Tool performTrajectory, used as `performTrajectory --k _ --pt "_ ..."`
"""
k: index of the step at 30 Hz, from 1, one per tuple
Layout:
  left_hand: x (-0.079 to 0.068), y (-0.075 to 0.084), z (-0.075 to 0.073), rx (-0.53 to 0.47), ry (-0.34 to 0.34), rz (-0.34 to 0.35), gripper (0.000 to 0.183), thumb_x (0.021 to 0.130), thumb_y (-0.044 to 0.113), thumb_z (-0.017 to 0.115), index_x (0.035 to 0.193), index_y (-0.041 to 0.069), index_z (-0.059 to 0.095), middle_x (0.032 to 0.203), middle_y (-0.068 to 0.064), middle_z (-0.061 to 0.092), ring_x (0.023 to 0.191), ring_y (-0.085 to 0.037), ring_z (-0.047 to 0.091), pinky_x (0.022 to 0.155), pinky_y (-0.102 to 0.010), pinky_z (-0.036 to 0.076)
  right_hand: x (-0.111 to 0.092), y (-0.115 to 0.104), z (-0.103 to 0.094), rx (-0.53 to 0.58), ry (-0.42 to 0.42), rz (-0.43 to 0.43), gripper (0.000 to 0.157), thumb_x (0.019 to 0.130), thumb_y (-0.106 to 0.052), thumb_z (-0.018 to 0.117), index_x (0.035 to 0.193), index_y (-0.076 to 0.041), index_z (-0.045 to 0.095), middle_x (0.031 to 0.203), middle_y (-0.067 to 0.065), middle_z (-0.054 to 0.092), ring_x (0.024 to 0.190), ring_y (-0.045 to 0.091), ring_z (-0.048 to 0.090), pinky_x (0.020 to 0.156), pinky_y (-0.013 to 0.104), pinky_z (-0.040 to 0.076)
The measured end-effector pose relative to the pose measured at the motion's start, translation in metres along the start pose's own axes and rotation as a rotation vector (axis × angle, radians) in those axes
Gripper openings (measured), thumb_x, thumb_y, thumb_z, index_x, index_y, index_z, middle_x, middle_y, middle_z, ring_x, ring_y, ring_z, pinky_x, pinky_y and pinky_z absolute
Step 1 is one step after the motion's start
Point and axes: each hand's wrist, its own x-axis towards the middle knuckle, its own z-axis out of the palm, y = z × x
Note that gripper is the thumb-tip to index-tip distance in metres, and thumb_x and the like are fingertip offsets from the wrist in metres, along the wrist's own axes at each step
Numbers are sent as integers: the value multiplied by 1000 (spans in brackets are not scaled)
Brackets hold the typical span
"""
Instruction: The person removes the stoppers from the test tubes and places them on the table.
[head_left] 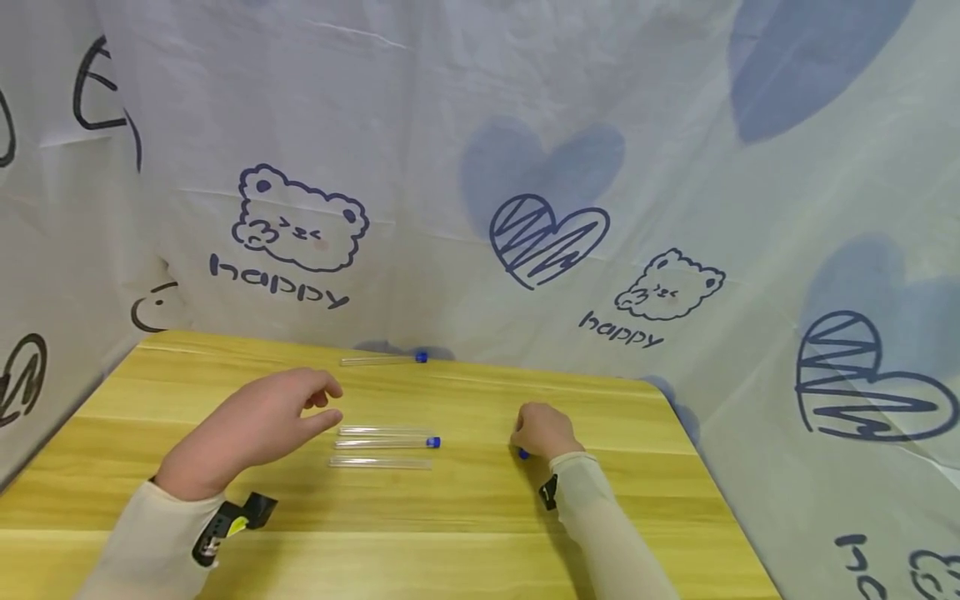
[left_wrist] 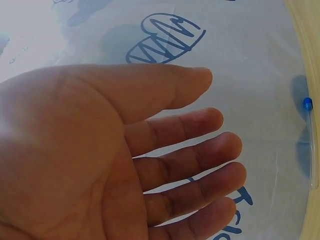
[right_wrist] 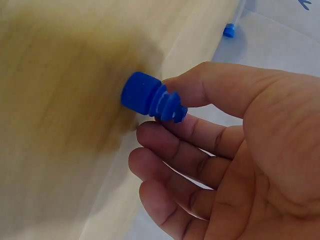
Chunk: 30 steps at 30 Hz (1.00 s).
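My right hand (head_left: 543,431) pinches a blue ribbed tube stopper (right_wrist: 152,97) between thumb and index finger, close over the table. Its wide head points away from the palm, and its other fingers curl loosely. My left hand (head_left: 262,421) holds nothing; it hovers left of the tubes with fingers relaxed and thumb apart. Near its fingertips lie three clear test tubes side by side. The middle tube (head_left: 382,443) has a blue stopper (head_left: 433,442) in its right end; the front tube (head_left: 380,463) and the rear tube (head_left: 393,431) show none.
Another stoppered test tube (head_left: 378,360) lies near the far edge of the wooden table (head_left: 360,550). Behind and beside the table hangs a white curtain (head_left: 420,100) printed with hearts and bears. A small black camera (head_left: 225,527) sits on the left wrist.
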Motion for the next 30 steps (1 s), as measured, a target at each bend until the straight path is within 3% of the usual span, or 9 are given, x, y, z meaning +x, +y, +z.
performTrajectory --k 5,8,10,14,16,22,25,30 --pt "-1 -1 -1 7 9 10 28 98 31 71 117 10 72 111 -4 70 104 -26 66 91 -52 55 1 -2 0 -5 -22 8 13 91 -16 76 79 -15 70 70 -4 64 62 14 58 66 35 53" --pt "-3 -2 -1 1 6 8 28 99 31 71 117 10 72 112 -5 70 105 -27 66 92 -53 54 2 -2 0 24 -41 7 19 92 -19 75 75 -13 68 65 -2 62 57 14 54 58 32 48" --pt "-4 -3 -1 -4 3 1 29 99 32 71 118 10 71 113 -5 70 106 -28 66 92 -53 54 1 -3 -4 48 -30 3 17 94 -23 74 86 -9 71 76 2 69 65 17 60 63 35 52" --pt "-5 -5 -2 -8 6 -13 31 99 33 71 120 10 71 115 -5 70 108 -29 66 92 -53 54 -6 -13 -21 113 43 -56 31 100 -29 68 118 -4 69 106 9 72 90 24 67 80 44 57" --pt "-6 -5 -4 -11 9 -20 32 99 34 70 121 10 71 116 -5 70 108 -29 66 92 -53 54 -14 -24 -34 153 79 -125 32 102 -30 66 124 -6 68 111 7 71 97 22 67 86 45 57" --pt "-7 -4 -9 -10 27 -19 31 99 32 71 121 10 70 115 -5 70 107 -28 66 91 -53 54 -58 -66 -68 280 112 -345 24 102 -31 67 119 -14 70 115 2 69 105 21 64 93 44 55" --pt "-8 -2 -10 -14 30 -8 30 99 31 71 121 10 70 114 -5 70 107 -28 66 91 -53 54 -81 -78 -73 250 158 -369 24 101 -31 69 119 -16 70 114 0 69 106 20 64 90 42 56" --pt "-9 0 -10 -14 28 -3 30 99 30 71 122 11 70 116 -5 70 108 -28 66 92 -53 54 -104 -85 -72 106 194 -387 28 100 -34 70 121 -16 70 115 -4 68 104 15 65 87 38 57"
